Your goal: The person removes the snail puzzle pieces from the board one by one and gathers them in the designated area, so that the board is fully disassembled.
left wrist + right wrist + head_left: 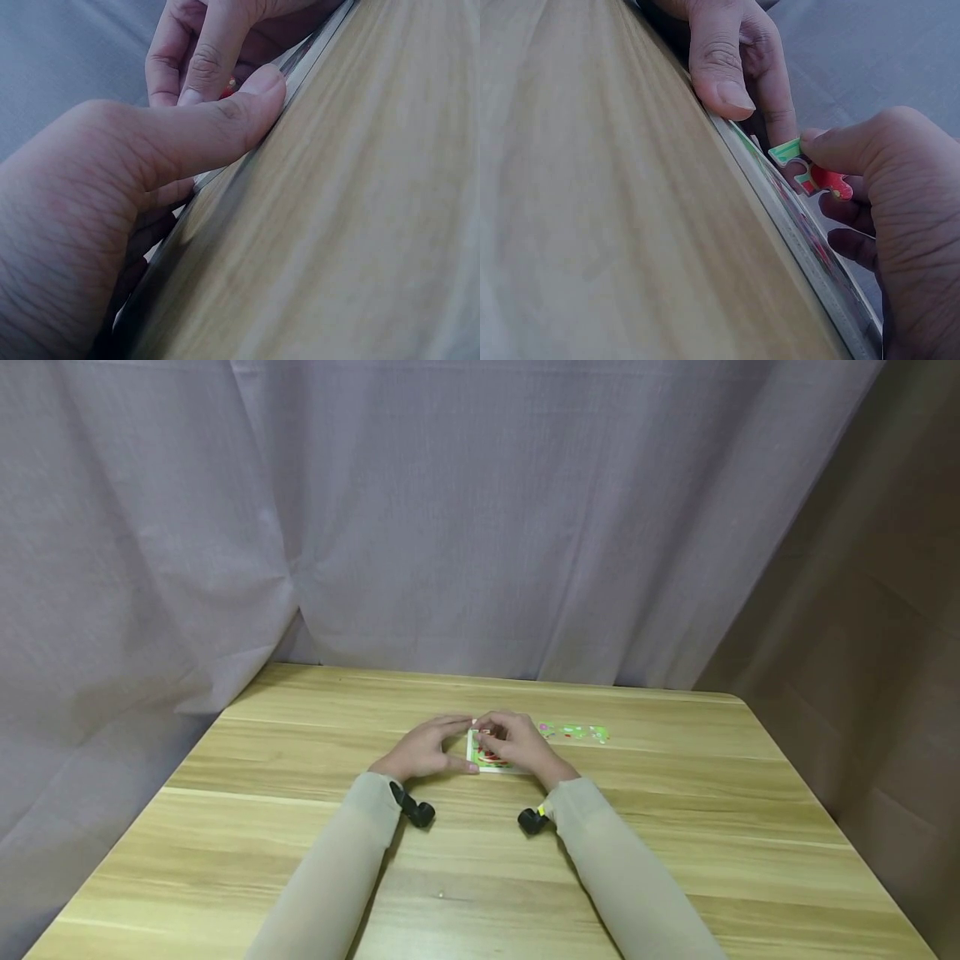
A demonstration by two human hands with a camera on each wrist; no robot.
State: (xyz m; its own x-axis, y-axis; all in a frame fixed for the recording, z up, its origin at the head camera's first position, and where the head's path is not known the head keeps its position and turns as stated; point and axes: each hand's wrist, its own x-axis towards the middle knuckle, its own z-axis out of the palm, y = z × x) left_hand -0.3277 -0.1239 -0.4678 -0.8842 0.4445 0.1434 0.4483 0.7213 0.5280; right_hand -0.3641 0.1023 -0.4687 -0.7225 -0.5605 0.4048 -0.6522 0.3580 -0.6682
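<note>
A white-edged jigsaw puzzle board (pixel 495 760) with a red and green picture lies flat on the table, partly hidden under the hands. My left hand (pixel 427 749) spans its left end, thumb at the near edge and fingers at the far one, holding it steady. Over the board, my right hand (pixel 521 745) pinches a puzzle piece (pixel 789 152) between thumb and fingers. That piece is green and red with a rounded notch and a knob, and it is tilted above the board in the right wrist view. In the left wrist view, the left thumb (pixel 262 81) lies along the board's edge.
Several green puzzle pieces (pixel 573 732) lie in a row on the wooden table (pixel 465 877), right of the board. Grey curtains (pixel 450 527) hang behind the table, with a darker stretch on the right. Both wrists wear small black cameras (pixel 422 814).
</note>
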